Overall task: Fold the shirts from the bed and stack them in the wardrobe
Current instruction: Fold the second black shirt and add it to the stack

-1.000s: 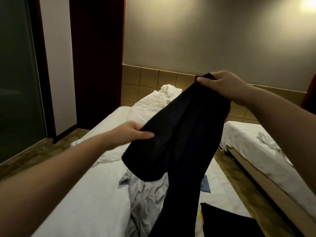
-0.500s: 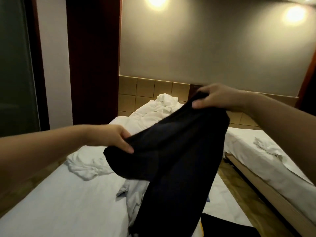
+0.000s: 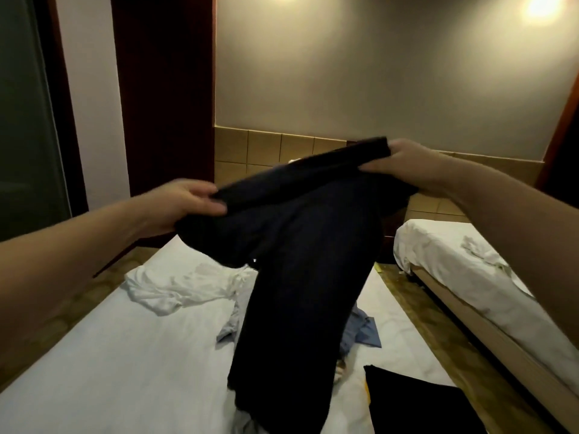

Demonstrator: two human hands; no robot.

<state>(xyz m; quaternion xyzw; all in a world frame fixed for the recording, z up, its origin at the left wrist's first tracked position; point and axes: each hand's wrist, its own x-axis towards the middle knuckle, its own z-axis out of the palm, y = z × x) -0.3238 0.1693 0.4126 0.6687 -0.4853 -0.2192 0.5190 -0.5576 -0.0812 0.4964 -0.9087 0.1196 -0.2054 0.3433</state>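
Observation:
A dark navy shirt (image 3: 300, 277) hangs in the air above the white bed (image 3: 109, 355). My left hand (image 3: 185, 205) grips its left top edge, fingers curled over the cloth. At the upper right, my right hand (image 3: 404, 162) grips the other end of that edge, held a bit higher. The cloth drapes down to the mattress and hides part of a light blue shirt (image 3: 360, 333) lying under it. A white shirt (image 3: 178, 283) lies crumpled on the bed to the left. A folded black garment (image 3: 416, 402) sits at the bed's near right corner.
A second bed (image 3: 470, 277) with white sheets stands to the right across a narrow floor gap. A dark red wooden panel (image 3: 163, 89) rises at the back left beside a glass door (image 3: 25, 120). A tiled ledge runs along the far wall.
Both hands have spread further apart, drawing the top edge of the dark shirt out straighter. My left hand rose and my view tilted slightly, showing more of the bed.

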